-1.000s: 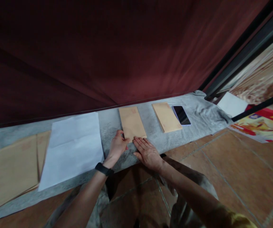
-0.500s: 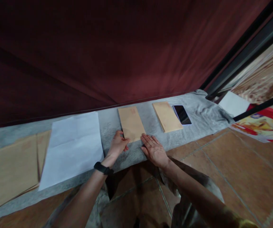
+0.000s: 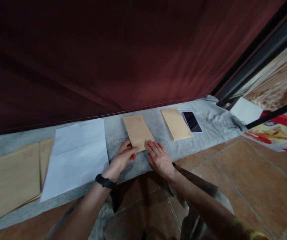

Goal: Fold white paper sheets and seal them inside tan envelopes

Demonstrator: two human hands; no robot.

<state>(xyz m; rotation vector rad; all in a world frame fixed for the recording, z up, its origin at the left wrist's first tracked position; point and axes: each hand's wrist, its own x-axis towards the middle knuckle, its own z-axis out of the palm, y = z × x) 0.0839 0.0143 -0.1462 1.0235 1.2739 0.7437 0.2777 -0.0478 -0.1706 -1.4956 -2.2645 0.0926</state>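
A tan paper envelope (image 3: 138, 130) lies before me on the grey cloth (image 3: 113, 133), its near end between my hands. My left hand (image 3: 125, 154), with a black band on the wrist, pinches the envelope's near left corner between thumb and fingers. Flat on the near right corner rests my right hand (image 3: 159, 156), its fingers stretched out over the paper. To the right is a stack of similar envelopes (image 3: 176, 125), touched by neither hand.
A phone (image 3: 192, 122) lies beside the stack. On the left are white paper sheets (image 3: 80, 156) and larger brown envelopes (image 3: 16, 180). A dark red curtain (image 3: 123, 60) hangs behind the narrow cloth-covered surface. Tiled floor (image 3: 233, 163) shows below its front edge.
The envelope's far end has swung slightly left. My left hand has slid a little left and down, and my right fingers have moved slightly further onto the paper.
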